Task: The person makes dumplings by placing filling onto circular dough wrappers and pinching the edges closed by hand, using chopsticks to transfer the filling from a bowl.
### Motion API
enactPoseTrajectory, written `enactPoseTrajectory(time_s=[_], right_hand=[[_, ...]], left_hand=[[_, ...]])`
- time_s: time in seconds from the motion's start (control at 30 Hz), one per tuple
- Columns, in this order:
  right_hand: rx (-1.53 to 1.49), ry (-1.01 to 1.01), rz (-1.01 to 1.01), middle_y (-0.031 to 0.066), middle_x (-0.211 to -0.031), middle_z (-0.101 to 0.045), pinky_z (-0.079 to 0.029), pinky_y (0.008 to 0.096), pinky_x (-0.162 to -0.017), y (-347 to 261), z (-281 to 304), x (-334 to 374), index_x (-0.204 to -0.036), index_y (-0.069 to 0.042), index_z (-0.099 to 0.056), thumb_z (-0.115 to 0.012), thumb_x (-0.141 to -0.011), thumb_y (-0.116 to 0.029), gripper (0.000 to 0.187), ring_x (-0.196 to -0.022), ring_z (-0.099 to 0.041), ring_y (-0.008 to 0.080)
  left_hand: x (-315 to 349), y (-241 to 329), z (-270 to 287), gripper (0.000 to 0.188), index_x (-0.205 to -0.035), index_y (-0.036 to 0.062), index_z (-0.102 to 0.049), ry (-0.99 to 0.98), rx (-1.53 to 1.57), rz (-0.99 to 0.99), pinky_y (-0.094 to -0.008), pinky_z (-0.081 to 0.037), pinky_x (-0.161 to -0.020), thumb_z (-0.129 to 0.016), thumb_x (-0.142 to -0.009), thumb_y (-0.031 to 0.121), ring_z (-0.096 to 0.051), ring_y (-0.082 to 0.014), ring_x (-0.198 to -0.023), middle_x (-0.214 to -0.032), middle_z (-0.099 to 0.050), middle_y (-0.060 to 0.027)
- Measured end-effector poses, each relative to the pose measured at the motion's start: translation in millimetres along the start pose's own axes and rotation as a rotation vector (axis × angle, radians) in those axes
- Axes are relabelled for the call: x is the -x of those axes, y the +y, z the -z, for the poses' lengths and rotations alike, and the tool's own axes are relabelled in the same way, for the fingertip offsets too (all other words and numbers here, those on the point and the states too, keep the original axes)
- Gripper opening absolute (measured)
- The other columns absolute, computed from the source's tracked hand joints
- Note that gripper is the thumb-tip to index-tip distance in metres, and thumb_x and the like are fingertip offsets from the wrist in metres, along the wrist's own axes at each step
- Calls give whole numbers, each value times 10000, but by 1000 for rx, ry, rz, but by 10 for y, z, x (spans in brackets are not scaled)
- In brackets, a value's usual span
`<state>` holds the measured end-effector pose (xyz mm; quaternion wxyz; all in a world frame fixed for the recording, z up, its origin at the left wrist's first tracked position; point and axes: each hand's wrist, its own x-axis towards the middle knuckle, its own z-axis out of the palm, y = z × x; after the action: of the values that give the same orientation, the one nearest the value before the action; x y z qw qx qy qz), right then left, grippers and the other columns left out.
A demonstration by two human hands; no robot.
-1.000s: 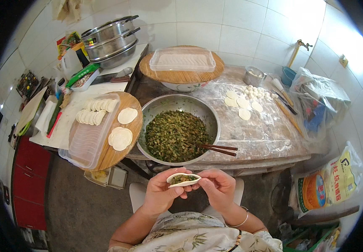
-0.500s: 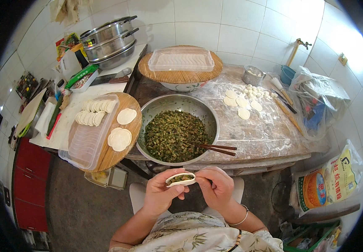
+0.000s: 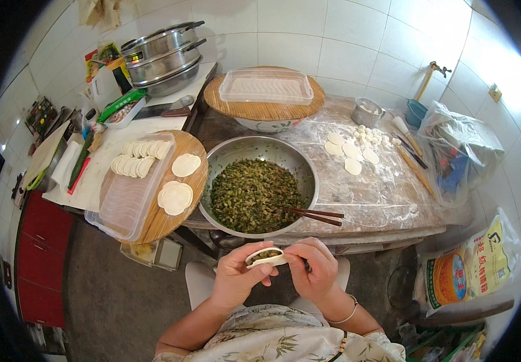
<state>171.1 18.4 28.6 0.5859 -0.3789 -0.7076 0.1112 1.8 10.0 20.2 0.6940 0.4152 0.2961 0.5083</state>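
Observation:
A half-folded dumpling (image 3: 266, 257), green filling showing along its open top, is held above my lap. My left hand (image 3: 239, 274) is closed around its left side, thumb in front and fingers behind. My right hand (image 3: 313, 271) pinches the right end of the wrapper. Just beyond my hands stands a steel bowl (image 3: 313, 181) of chopped green filling (image 3: 254, 196). Wooden chopsticks (image 3: 321, 216) lean out over its right rim. To the left, round wrappers (image 3: 176, 198) lie on a wooden board (image 3: 198, 181), beside a clear plastic tray (image 3: 120, 202) with rows of folded dumplings (image 3: 135, 158).
Flat wrappers (image 3: 352, 166) and dough pieces (image 3: 374, 136) lie on the floured table (image 3: 387, 199) at right, near a rolling pin (image 3: 416, 173). Behind the bowl, a plastic tray (image 3: 266, 90) tops a round woven lid (image 3: 215, 102). Steamer pots (image 3: 164, 60) stand far left, a flour sack (image 3: 468, 271) right.
The wrapper's right end is pinched further together, and less filling shows. The scene has shifted slightly to the right in view.

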Motion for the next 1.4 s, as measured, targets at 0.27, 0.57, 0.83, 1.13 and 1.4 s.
enactPoseTrajectory(time_s=[0.27, 0.57, 0.83, 1.13, 1.4], right_hand=[[-10, -3, 25, 128, -845, -613, -490, 328, -629, 35, -3, 21, -915, -9, -636, -637, -821, -62, 109, -722, -602, 272], [-40, -59, 100, 133, -946, -617, -493, 342, -725, -13, 51, -114, -939, -26, -667, -664, -809, -99, 149, -833, -601, 285], [-57, -57, -68, 106, -832, -607, -476, 318, -617, 39, -30, 24, -905, -21, -665, -708, -751, -48, 162, -694, -588, 235], [23, -44, 65, 106, -818, -602, -477, 329, -611, 71, -10, 18, -954, -14, -639, -642, -787, -8, 167, -694, -584, 265], [-19, -63, 37, 100, -824, -607, -475, 324, -617, 13, -31, 17, -913, -21, -651, -689, -757, -39, 162, -694, -585, 248]], left_hand=[[-12, 1, -2, 388, -1228, 3, -529, 11, -10, -30, -233, -529, -614, -637, -857, 38, -635, -142, -821, -1027, -638, -95], [-35, -24, 29, 380, -1225, 16, -533, 6, -56, -72, -233, -527, -639, -633, -858, 32, -624, -129, -864, -1079, -625, -83], [-23, -69, 17, 369, -1215, 15, -541, 7, -1, -18, -237, -529, -629, -627, -856, 15, -619, -129, -836, -1067, -624, -82], [-14, -94, -10, 352, -1200, 19, -553, 11, -27, -34, -236, -529, -619, -631, -858, 28, -629, -139, -830, -1049, -626, -82], [2, -110, -9, 346, -1187, 28, -565, 10, -48, -22, -231, -519, -627, -649, -853, 54, -614, -131, -861, -1116, -583, -74]])
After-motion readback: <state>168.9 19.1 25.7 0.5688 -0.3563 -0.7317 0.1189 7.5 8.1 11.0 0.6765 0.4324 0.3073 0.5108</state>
